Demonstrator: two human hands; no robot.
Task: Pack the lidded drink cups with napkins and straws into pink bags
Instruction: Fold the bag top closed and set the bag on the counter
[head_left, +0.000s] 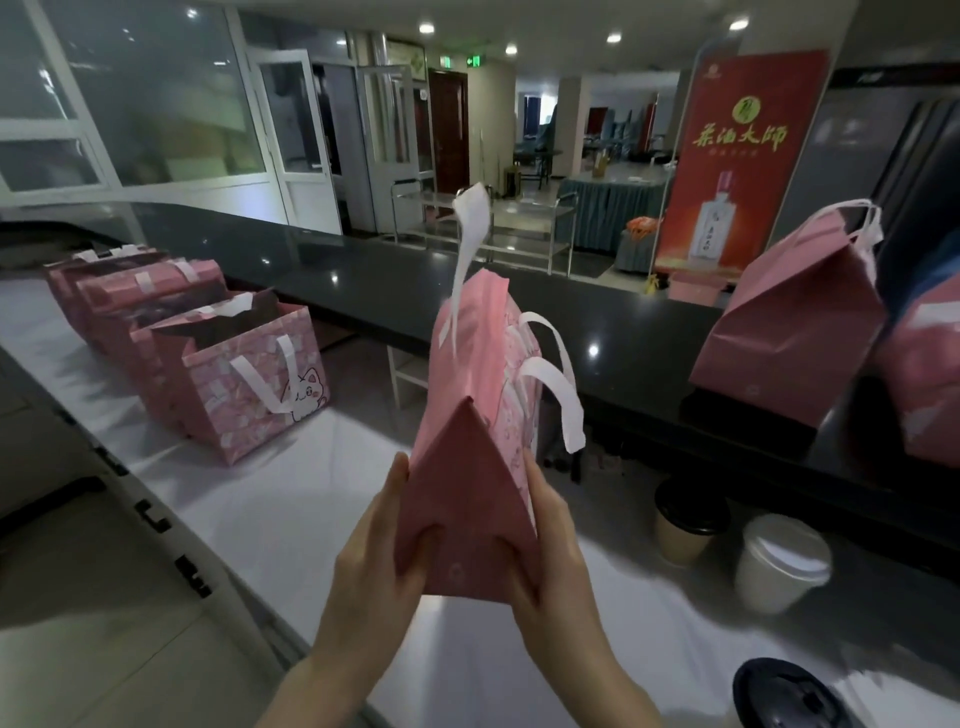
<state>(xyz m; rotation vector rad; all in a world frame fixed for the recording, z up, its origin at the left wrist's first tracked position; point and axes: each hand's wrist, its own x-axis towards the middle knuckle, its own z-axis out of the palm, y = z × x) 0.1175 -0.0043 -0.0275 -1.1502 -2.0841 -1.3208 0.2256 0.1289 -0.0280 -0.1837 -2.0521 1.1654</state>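
I hold a folded pink paper bag (475, 415) with white handles up in front of me, bottom end toward me. My left hand (376, 551) grips its left bottom corner and my right hand (550, 551) grips its right bottom corner, thumbs pressed into the folded base. At the right on the white counter stand a tan cup with a black lid (688, 525) and a white lidded cup (782, 564). Another black lid (789, 693) shows at the bottom right edge. No napkins or straws are visible.
Several opened pink cat-print bags (249, 384) stand in a row on the white counter (291, 493) at left. Two filled pink bags (795, 322) sit on the raised black ledge (623, 332) at right. A red banner (737, 156) stands behind.
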